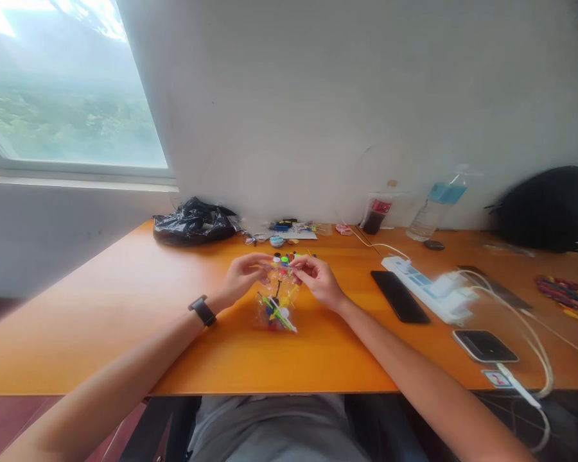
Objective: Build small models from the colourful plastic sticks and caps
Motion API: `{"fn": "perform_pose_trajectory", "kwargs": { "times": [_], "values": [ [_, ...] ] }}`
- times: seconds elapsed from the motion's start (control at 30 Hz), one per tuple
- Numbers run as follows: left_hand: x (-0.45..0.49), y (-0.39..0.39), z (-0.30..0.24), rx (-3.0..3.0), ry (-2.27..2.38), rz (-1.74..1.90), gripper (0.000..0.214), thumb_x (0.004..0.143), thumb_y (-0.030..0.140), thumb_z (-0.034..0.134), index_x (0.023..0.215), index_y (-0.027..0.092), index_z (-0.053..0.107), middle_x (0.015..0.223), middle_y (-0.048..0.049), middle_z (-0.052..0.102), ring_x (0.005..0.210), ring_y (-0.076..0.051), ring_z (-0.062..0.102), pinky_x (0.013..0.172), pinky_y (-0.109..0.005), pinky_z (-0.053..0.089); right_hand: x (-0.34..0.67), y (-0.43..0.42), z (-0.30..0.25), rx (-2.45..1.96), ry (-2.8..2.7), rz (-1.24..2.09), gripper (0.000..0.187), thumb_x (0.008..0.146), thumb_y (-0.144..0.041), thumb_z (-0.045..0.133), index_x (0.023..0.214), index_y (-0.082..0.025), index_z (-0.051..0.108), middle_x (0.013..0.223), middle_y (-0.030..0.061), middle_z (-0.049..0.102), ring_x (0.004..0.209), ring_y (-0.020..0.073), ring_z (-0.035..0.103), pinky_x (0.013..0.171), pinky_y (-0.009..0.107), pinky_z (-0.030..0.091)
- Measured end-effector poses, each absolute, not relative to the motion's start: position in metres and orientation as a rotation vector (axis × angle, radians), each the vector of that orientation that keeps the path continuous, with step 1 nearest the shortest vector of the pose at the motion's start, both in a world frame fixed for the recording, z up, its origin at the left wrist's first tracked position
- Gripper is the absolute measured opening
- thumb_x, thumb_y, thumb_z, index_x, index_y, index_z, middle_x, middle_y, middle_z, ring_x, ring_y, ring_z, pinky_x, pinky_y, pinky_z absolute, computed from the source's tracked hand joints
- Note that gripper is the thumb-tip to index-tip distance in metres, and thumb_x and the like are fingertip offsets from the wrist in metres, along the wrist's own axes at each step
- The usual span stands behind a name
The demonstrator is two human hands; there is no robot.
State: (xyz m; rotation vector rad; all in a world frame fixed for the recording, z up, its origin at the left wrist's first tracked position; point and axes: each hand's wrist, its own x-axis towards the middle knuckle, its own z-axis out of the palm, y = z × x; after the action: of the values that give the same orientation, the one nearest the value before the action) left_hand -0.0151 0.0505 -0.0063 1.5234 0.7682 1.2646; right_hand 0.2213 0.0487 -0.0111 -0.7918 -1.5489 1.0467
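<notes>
A small clear plastic bag (277, 307) full of several colourful small parts hangs just above the orange table (125, 321). My left hand (243, 276) pinches the bag's top edge from the left. My right hand (318, 277) pinches the same edge from the right. Both hands have their fingers closed on the bag's mouth. A black watch (202, 310) is on my left wrist. More small colourful pieces (284, 258) lie on the table just behind the bag.
A black plastic bag (192, 221) lies at the back left. A dark phone (399, 296), a white power strip (426, 287) with cables, a second device (484, 345), a water bottle (436, 208), a cup (376, 215) and a black backpack (544, 208) are to the right.
</notes>
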Motion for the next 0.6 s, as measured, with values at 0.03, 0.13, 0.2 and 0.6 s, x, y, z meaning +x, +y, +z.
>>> {"fn": "perform_pose_trajectory", "kwargs": {
  "times": [0.03, 0.13, 0.2, 0.6],
  "values": [
    [-0.015, 0.05, -0.006, 1.534, 0.776, 1.278, 0.034, 0.081, 0.036, 0.085, 0.106, 0.014, 0.079, 0.096, -0.0101, 0.08, 0.081, -0.019, 0.073, 0.074, -0.031, 0.061, 0.221, 0.048, -0.01, -0.787, -1.559, 1.039, 0.022, 0.086, -0.041, 0.078, 0.092, -0.02, 0.074, 0.077, 0.0012, 0.07, 0.065, 0.0144, 0.063, 0.065, 0.029, 0.053],
    [-0.017, 0.051, -0.007, 1.557, 0.821, 1.296, 0.024, 0.08, 0.033, 0.084, 0.094, 0.013, 0.082, 0.094, -0.0113, 0.081, 0.08, -0.02, 0.073, 0.076, -0.032, 0.06, 0.221, 0.047, -0.009, -0.787, -1.56, 1.014, 0.017, 0.086, -0.037, 0.075, 0.087, -0.02, 0.077, 0.078, 0.0031, 0.073, 0.067, 0.0157, 0.064, 0.066, 0.03, 0.053],
    [-0.018, 0.052, -0.008, 1.566, 0.834, 1.302, 0.021, 0.081, 0.031, 0.082, 0.093, 0.014, 0.084, 0.091, -0.011, 0.082, 0.078, -0.02, 0.073, 0.078, -0.033, 0.06, 0.221, 0.046, -0.01, -0.793, -1.562, 0.994, 0.016, 0.087, -0.035, 0.072, 0.086, -0.019, 0.078, 0.078, 0.0037, 0.073, 0.069, 0.0165, 0.065, 0.067, 0.031, 0.054],
    [-0.009, 0.043, -0.008, 1.499, 0.823, 1.369, 0.032, 0.077, 0.039, 0.09, 0.097, 0.014, 0.081, 0.091, -0.01, 0.082, 0.08, -0.021, 0.075, 0.078, -0.034, 0.062, 0.22, 0.046, -0.012, -0.831, -1.427, 1.099, 0.04, 0.082, -0.044, 0.082, 0.111, -0.022, 0.066, 0.09, 0.0027, 0.072, 0.078, 0.018, 0.071, 0.074, 0.031, 0.057]
  ]
}}
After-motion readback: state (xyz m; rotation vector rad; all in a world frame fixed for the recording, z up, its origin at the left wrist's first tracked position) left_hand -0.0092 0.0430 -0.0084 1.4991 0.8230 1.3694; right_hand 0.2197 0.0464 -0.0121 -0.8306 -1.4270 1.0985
